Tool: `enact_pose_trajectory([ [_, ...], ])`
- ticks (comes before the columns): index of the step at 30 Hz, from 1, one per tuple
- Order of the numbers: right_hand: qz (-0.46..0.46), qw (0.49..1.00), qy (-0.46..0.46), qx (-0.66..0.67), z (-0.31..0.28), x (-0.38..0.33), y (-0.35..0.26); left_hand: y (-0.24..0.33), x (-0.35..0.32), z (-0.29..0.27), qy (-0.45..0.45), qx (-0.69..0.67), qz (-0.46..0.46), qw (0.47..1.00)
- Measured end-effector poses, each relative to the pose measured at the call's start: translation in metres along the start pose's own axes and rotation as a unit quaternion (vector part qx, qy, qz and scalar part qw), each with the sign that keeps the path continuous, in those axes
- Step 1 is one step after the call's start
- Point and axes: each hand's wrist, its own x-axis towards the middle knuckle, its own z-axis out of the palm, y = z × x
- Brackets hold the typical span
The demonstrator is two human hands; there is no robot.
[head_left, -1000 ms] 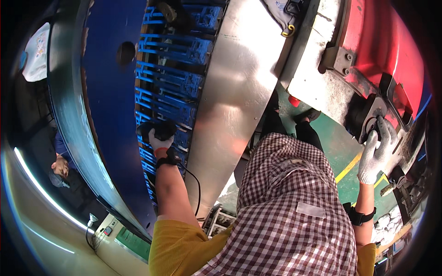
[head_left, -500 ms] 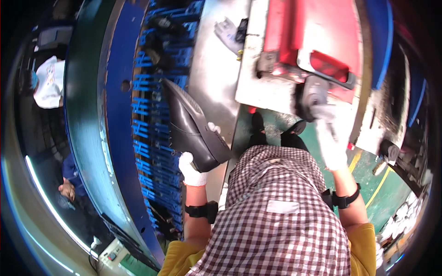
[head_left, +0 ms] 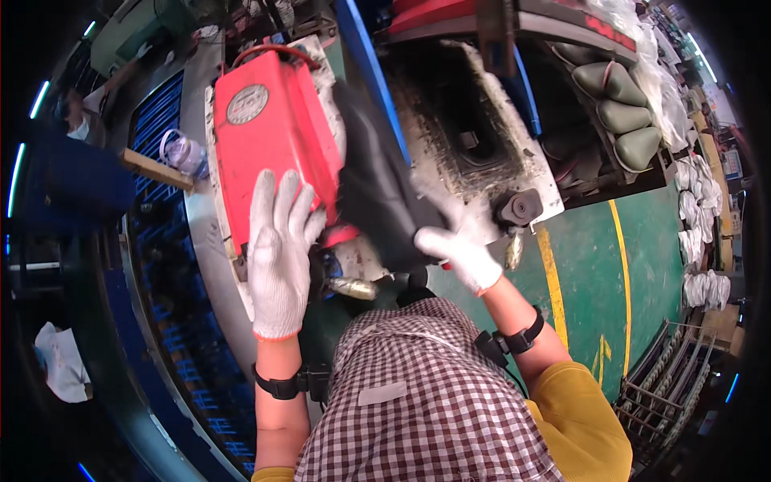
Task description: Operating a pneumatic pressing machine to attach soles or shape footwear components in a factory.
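Note:
A black leather shoe (head_left: 377, 185), smeared by motion, is held at its lower right side by my right hand (head_left: 466, 253). That hand wears a white knitted glove, and its fingers are partly blurred against the shoe. My left hand (head_left: 279, 253), also gloved in white, is open with fingers spread and holds nothing. It is over the lower left part of a red machine cover (head_left: 273, 136). The shoe lies between the cover and a second machine top, hiding part of the gap between them.
On the right stands a stained machine top (head_left: 514, 120) with a dark recess and a grey knob (head_left: 522, 207). A metallic handle (head_left: 352, 287) sticks out below the red cover. Olive-green shoe parts (head_left: 622, 116) lie on a rack. A metal cart (head_left: 666, 386) stands lower right.
The view has swung right. The shoe has passed from my left hand to my right. My left hand has opened and moved over the red cover; my right has left the grey knob-like part.

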Motion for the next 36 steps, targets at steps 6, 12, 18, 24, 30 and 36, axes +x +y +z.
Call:
enact_pose_trajectory([
  [6,-0.057,0.9,0.234,-0.365,-0.092,0.093,0.0,0.017,0.022,0.046,0.001,0.079,0.054,0.995],
  [12,0.005,0.782,0.271,-0.562,-0.131,0.142,0.012,0.024,0.026,0.086,0.005,0.151,0.053,0.987],
  [18,0.017,0.79,0.251,-0.559,-0.14,0.142,0.033,0.044,0.064,0.131,-0.037,0.212,0.164,0.963],
  [24,0.021,0.789,0.249,-0.561,-0.137,0.142,0.025,0.105,0.156,0.2,-0.169,0.394,0.395,0.812],
  [30,0.045,0.793,0.244,-0.556,-0.133,0.142,0.017,0.11,0.24,0.306,-0.349,0.424,0.26,0.794],
  [36,0.013,0.824,0.225,-0.519,-0.142,0.142,0.015,0.098,0.261,0.318,-0.348,0.486,0.381,0.705],
])
